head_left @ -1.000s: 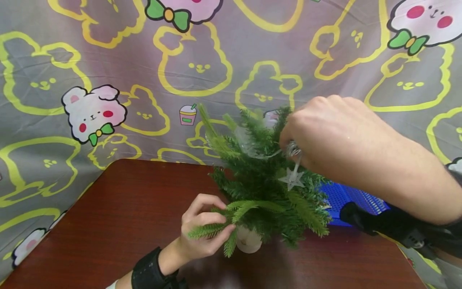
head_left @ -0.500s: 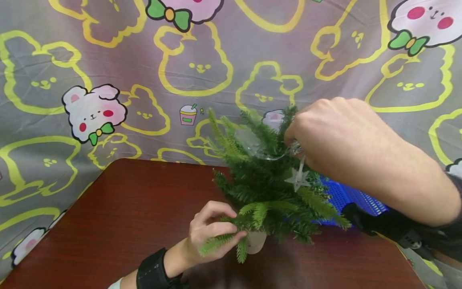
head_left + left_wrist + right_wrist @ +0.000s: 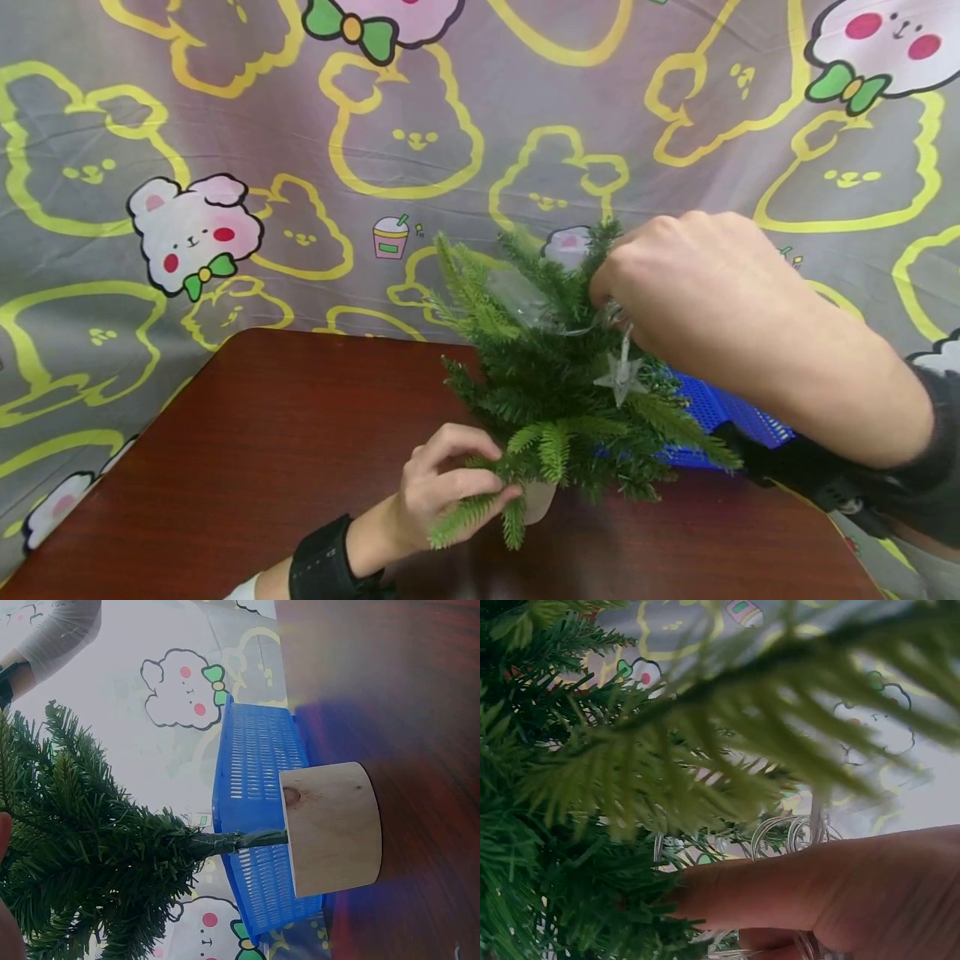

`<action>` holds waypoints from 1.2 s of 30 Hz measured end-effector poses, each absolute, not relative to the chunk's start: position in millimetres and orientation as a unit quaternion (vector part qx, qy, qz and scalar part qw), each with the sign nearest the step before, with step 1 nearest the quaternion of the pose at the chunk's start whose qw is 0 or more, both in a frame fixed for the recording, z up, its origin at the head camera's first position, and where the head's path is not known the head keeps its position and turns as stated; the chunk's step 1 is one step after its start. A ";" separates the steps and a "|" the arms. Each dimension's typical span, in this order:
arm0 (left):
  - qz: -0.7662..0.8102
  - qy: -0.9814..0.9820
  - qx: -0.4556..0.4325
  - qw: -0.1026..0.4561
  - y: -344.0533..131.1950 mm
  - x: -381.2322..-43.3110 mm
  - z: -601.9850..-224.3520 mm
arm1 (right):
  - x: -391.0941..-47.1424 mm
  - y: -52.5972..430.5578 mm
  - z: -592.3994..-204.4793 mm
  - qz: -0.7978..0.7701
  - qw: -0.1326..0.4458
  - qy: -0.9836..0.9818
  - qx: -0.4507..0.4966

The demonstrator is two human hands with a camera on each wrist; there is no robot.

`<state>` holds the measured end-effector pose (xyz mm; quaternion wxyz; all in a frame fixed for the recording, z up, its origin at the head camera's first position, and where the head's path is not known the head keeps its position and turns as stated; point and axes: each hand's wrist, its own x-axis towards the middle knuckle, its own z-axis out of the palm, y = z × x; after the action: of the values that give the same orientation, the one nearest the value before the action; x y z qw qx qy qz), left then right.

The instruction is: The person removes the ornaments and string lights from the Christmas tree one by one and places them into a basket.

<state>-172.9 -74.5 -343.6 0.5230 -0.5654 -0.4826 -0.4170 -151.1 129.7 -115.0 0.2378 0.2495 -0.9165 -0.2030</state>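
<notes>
A small artificial Christmas tree [image 3: 540,392] stands on the table, its round wooden base [image 3: 334,829] plain in the left wrist view. Low on the tree's near left side, my left hand [image 3: 442,492] pinches a light green branch between thumb and fingers. My right hand [image 3: 675,275], at the upper right of the tree, grips a bundle of clear string lights. Coils of thin wire [image 3: 795,832] loop out past the thumb in the right wrist view. A clear star [image 3: 622,377] dangles below that hand. Its fingertips are mostly hidden by the hand's back and the needles.
Behind the tree at right sits a blue perforated basket [image 3: 731,408]. A clear, film-like loop of the lights [image 3: 525,300] lies over the upper left branches. The dark red-brown table [image 3: 300,433] ends at a cartoon-printed curtain [image 3: 420,108].
The left hand has moved right with the branch, and the tree has shifted and turned a little rightward. The right hand, with the string lights and star, has moved slightly right and down.
</notes>
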 end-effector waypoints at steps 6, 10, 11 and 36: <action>-0.427 -0.482 -0.561 0.520 -74.9 -174.6 -344.6 | -153.7 130.4 -124.1 -0.219 0.286 -0.892 0.274; -0.431 -0.486 -0.561 0.514 -76.4 -175.7 -346.1 | -156.6 130.6 -128.8 -0.232 0.290 -0.886 0.278; -0.431 -0.487 -0.561 0.513 -76.7 -175.8 -346.4 | -157.9 131.2 -129.8 -0.235 0.289 -0.885 0.278; -0.445 -0.486 -0.562 0.500 -78.3 -175.7 -346.5 | -140.8 125.7 -112.1 -0.070 0.281 -0.879 0.380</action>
<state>-175.7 -78.3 -346.5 0.5002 -0.5620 -0.4861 -0.4446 -140.8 125.7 -112.1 0.2807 0.3799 -0.8786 -0.0703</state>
